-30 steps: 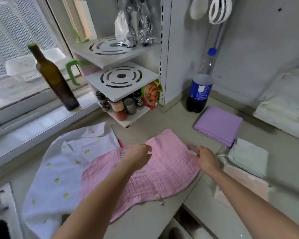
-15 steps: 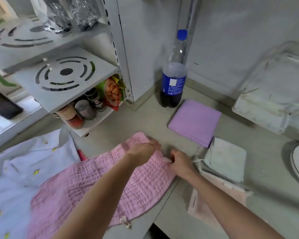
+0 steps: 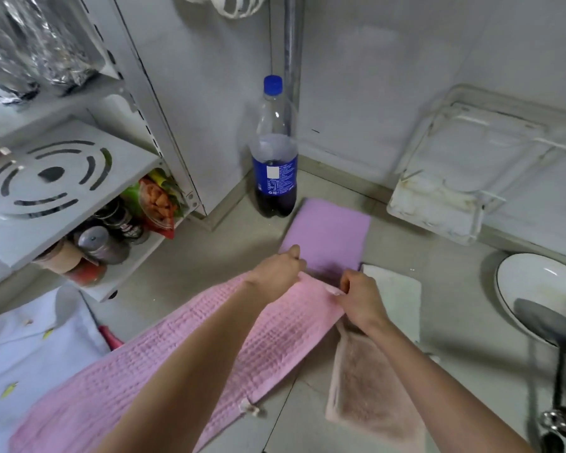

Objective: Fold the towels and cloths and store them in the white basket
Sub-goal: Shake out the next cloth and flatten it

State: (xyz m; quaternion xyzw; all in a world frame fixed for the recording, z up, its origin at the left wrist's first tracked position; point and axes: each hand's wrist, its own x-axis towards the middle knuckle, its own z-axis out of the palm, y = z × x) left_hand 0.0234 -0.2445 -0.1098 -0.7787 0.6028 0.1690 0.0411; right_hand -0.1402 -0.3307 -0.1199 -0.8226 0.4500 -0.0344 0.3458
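Note:
A pink waffle-textured towel lies stretched along the counter from the lower left to the middle. My left hand pinches its far edge, and my right hand pinches the far right corner close beside it. Just beyond my hands sits a folded purple cloth. A folded pale green cloth lies to the right on a beige fluffy towel. A white cloth with yellow spots is spread at the left. The white basket leans against the wall at the back right.
A cola bottle stands by the wall behind the purple cloth. A white shelf rack with spice jars fills the left. A white plate with a dark ladle sits at the right edge.
My view has swung right and down. Both hands have drawn the pink towel's far edge toward the purple cloth, stretching the towel out long and narrow.

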